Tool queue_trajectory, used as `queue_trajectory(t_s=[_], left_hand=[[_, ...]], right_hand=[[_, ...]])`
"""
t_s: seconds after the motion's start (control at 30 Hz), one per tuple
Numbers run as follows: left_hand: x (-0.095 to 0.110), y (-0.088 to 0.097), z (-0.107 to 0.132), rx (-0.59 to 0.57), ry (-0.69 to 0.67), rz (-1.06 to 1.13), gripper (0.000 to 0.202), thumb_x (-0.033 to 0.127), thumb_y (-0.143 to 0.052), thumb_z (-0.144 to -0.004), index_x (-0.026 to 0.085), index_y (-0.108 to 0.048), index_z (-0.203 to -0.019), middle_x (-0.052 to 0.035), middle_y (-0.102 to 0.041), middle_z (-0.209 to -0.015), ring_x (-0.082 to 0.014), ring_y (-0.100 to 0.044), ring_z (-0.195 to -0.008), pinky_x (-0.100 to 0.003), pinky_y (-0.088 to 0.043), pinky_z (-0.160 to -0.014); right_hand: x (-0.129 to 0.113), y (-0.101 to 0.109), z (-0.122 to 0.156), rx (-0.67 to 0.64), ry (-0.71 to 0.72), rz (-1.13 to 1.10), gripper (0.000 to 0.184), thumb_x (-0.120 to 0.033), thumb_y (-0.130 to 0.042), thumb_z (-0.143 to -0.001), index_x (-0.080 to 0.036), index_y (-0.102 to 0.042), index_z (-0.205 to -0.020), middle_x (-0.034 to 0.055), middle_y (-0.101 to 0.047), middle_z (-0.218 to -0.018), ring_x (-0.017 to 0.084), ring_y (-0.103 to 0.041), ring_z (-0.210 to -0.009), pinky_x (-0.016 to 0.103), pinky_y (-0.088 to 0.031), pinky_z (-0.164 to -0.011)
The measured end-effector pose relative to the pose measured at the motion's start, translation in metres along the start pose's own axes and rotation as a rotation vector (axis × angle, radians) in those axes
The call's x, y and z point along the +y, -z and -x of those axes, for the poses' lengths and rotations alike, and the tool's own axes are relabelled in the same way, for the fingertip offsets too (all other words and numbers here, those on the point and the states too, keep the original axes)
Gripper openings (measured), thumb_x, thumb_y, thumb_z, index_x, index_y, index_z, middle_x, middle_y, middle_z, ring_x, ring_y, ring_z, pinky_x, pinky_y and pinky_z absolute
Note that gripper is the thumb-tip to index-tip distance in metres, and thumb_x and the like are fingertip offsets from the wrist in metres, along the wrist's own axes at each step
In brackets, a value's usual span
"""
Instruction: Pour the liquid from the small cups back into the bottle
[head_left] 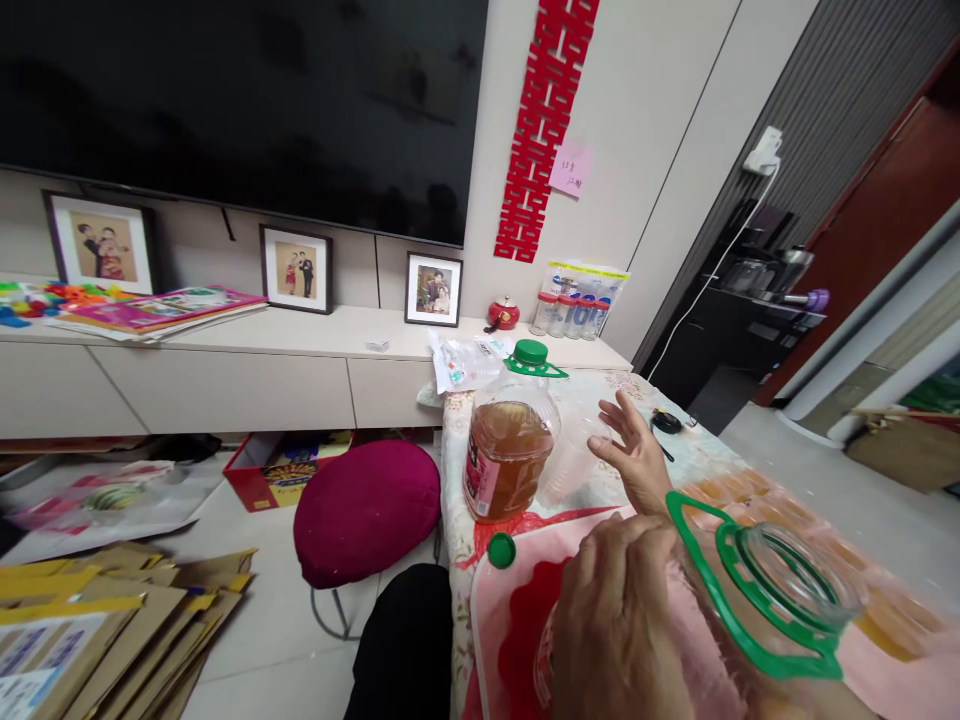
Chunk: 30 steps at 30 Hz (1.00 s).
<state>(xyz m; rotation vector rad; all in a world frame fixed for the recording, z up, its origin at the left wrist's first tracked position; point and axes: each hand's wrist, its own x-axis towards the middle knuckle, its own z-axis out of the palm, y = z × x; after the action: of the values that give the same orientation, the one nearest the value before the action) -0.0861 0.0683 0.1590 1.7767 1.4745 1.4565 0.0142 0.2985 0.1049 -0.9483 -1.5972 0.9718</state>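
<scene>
Find the open jug (pixel 776 600) close in, on the near part of the table (pixel 454 560), to the right of the pink mat (pixel 487 620), with its green handle (pixel 694 540) around an uncovered neck. See the left hand (pixel 622 610) just in front, knuckles up and fingers bent; cannot tell gripping from mere resting, with the palm hidden. See the right hand (pixel 636 462) stretched out beyond, toward the far edge, fingers spread and loose, holding nothing, beside a clear plastic piece (pixel 574 460) too faint to name. For good handling, best steady the open jug low on its body, with a broad palm rather than fingertips, since likely to be smooth and prone to slip. Guard the bare mouth, and lift the right forearm well clear of the handle to avoid snagging or tipping. Beware of knocking the capped jug (pixel 510 450), well filled with amber liquid and close to the left edge. Likewise leave the loose cap (pixel 501 550) on the far left corner of the mat, within easy sight, and spare the amber packs (pixel 750 490) along the right edge any pressure from the elbow
</scene>
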Motion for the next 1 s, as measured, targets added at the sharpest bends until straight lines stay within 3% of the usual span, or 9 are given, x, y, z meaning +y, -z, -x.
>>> queue_trajectory(t_s=[0.13, 0.27, 0.4, 0.47, 0.53, 0.67, 0.77, 0.87, 1.0], left_hand=[[-0.007, -0.010, 0.000, 0.059, -0.001, -0.016, 0.075, 0.050, -0.080, -0.072, 0.029, -0.054, -0.139, -0.0119, -0.066, -0.137, -0.0380, -0.063, -0.131, -0.055, -0.057, -0.111], [-0.018, -0.034, -0.004, 0.167, 0.002, -0.038, 0.068, 0.046, -0.081, -0.065, 0.027, -0.059, -0.127, -0.0126, -0.070, -0.128, -0.0390, -0.068, -0.120, -0.056, -0.063, -0.100], [-0.019, -0.046, 0.000, 0.379, -0.053, -0.054, 0.073, 0.045, -0.077, -0.069, 0.029, -0.054, -0.136, -0.0105, -0.073, -0.124, -0.0364, -0.070, -0.117, -0.058, -0.063, -0.096], [-0.017, -0.040, 0.005, 0.324, -0.090, -0.112, 0.070, 0.042, -0.070, -0.076, 0.027, -0.049, -0.141, -0.0123, -0.071, -0.130, -0.0351, -0.068, -0.124, -0.056, -0.062, -0.101], [-0.018, -0.031, 0.007, 0.247, -0.081, -0.160, 0.063, 0.038, -0.063, -0.082, 0.024, -0.050, -0.142, -0.0148, -0.066, -0.141, -0.0352, -0.065, -0.131, -0.056, -0.059, -0.105], [-0.029, -0.017, -0.006, 0.147, -0.184, -0.080, 0.054, 0.044, -0.057, -0.091, 0.022, -0.052, -0.140, -0.0164, -0.065, -0.137, -0.0345, -0.064, -0.129, -0.057, -0.053, -0.112], [-0.036, -0.012, -0.022, 0.032, -0.099, -0.036, 0.039, 0.053, -0.059, -0.090, 0.026, -0.066, -0.118, -0.0098, -0.073, -0.120, -0.0349, -0.067, -0.124, -0.051, -0.054, -0.111], [-0.041, -0.006, -0.037, -0.018, 0.043, -0.026, 0.035, 0.058, -0.057, -0.092, 0.030, -0.072, -0.106, -0.0038, -0.074, -0.092, -0.0350, -0.069, -0.121, -0.050, -0.052, -0.114], [-0.046, -0.001, -0.043, -0.016, 0.082, -0.051, 0.036, 0.058, -0.055, -0.094, 0.031, -0.074, -0.108, -0.0021, -0.071, -0.083, -0.0359, -0.068, -0.122, -0.055, -0.042, -0.122]], right_hand=[[-0.001, -0.005, -0.003, -0.005, 0.047, 0.053, 0.099, -0.063, -0.081, -0.075, -0.023, -0.043, -0.157, 0.0179, -0.060, -0.149, 0.036, -0.050, -0.145, 0.061, -0.041, -0.115], [0.002, -0.011, -0.002, -0.010, 0.090, 0.130, 0.083, -0.062, -0.078, -0.078, -0.022, -0.055, -0.148, 0.0163, -0.066, -0.141, 0.037, -0.055, -0.138, 0.064, -0.039, -0.115], [-0.001, -0.008, 0.008, 0.023, 0.102, 0.177, 0.090, -0.065, -0.075, -0.080, -0.026, -0.047, -0.156, 0.0147, -0.057, -0.154, 0.038, -0.048, -0.146, 0.066, -0.038, -0.117], [-0.003, 0.001, 0.023, 0.055, 0.108, 0.194, 0.086, -0.066, -0.071, -0.083, -0.030, -0.046, -0.157, 0.0096, -0.047, -0.163, 0.035, -0.043, -0.151, 0.062, -0.037, -0.122], [-0.004, 0.014, 0.045, 0.092, 0.109, 0.212, 0.077, -0.065, -0.070, -0.085, -0.032, -0.052, -0.152, 0.0061, -0.049, -0.162, 0.033, -0.047, -0.148, 0.056, -0.039, -0.123], [0.012, 0.043, 0.102, 0.212, 0.079, 0.233, 0.053, -0.061, -0.076, -0.085, -0.031, -0.069, -0.129, 0.0082, -0.069, -0.136, 0.031, -0.063, -0.128, 0.050, -0.052, -0.110], [0.038, 0.066, 0.134, 0.366, -0.006, 0.242, 0.041, -0.054, -0.073, -0.093, -0.021, -0.069, -0.116, 0.0084, -0.071, -0.120, 0.025, -0.067, -0.114, 0.050, -0.055, -0.103], [0.067, 0.087, 0.140, 0.505, -0.120, 0.237, 0.037, -0.045, -0.071, -0.097, -0.017, -0.066, -0.121, 0.0084, -0.068, -0.123, 0.024, -0.066, -0.113, 0.049, -0.056, -0.100], [0.092, 0.101, 0.120, 0.540, -0.193, 0.223, 0.045, -0.040, -0.072, -0.098, -0.019, -0.061, -0.136, 0.0108, -0.062, -0.139, 0.028, -0.063, -0.123, 0.053, -0.055, -0.105]])
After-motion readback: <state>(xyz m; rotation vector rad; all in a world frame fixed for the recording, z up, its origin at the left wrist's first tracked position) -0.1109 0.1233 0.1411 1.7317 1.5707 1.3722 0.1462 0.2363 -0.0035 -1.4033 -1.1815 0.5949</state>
